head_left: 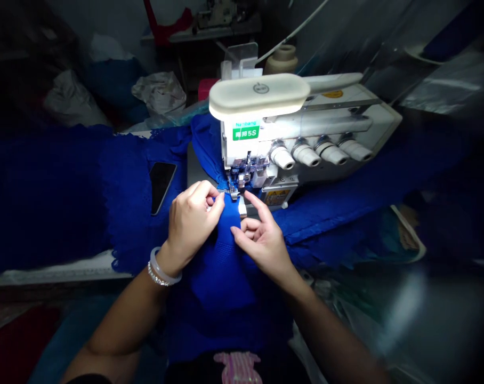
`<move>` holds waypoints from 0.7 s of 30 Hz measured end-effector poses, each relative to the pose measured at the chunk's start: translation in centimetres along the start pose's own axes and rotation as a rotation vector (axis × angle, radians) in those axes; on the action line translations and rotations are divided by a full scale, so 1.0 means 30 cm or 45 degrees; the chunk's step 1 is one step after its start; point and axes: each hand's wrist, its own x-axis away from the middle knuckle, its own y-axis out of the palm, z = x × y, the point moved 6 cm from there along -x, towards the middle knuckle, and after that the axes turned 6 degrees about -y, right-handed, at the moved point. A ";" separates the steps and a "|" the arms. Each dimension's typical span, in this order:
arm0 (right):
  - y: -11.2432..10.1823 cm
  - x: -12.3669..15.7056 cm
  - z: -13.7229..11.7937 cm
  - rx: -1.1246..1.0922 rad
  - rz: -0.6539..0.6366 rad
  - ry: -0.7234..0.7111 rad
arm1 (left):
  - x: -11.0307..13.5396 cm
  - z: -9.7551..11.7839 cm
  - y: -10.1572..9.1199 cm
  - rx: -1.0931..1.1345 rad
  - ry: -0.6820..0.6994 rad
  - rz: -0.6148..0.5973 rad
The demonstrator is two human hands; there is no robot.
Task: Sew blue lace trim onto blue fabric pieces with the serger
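Observation:
A strip of blue knit fabric (228,218) runs from the lap up to the presser foot (234,193) of a white overlock sewing machine (242,146). Just left of the foot, my left hand (196,216) pinches the fabric's edge between thumb and bent fingers. On the other side, my right hand (261,232) has its index finger stretched toward the foot and its thumb resting at the fabric's right edge. Its other fingers are curled, and a gap shows between thumb and index finger. More blue cloth lies behind the foot.
A dark phone (162,186) lies on blue cloth left of the machine. Piles of blue fabric (58,197) cover the table's left side, and more blue fabric (338,208) lies at right. A thread cone (282,58) stands behind the machine; white sacks (160,93) sit farther back.

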 end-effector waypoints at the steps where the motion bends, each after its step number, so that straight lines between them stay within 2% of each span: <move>1: -0.002 0.000 -0.002 -0.027 0.024 0.006 | -0.003 -0.002 0.000 -0.006 -0.008 0.006; 4: -0.009 0.006 -0.015 -0.044 0.062 0.002 | -0.003 0.001 -0.001 -0.009 -0.005 -0.008; 8: -0.004 0.018 -0.027 0.042 -0.060 0.036 | 0.014 0.024 0.005 0.043 0.057 -0.104; 11: -0.008 0.015 -0.026 0.072 -0.093 0.080 | 0.016 0.031 0.007 0.052 0.051 -0.092; 15: -0.011 -0.002 -0.023 0.054 -0.061 0.065 | 0.000 0.023 0.010 0.006 0.008 -0.040; 21: -0.017 -0.004 -0.020 -0.032 0.098 0.021 | -0.013 0.007 0.010 -0.028 -0.022 0.019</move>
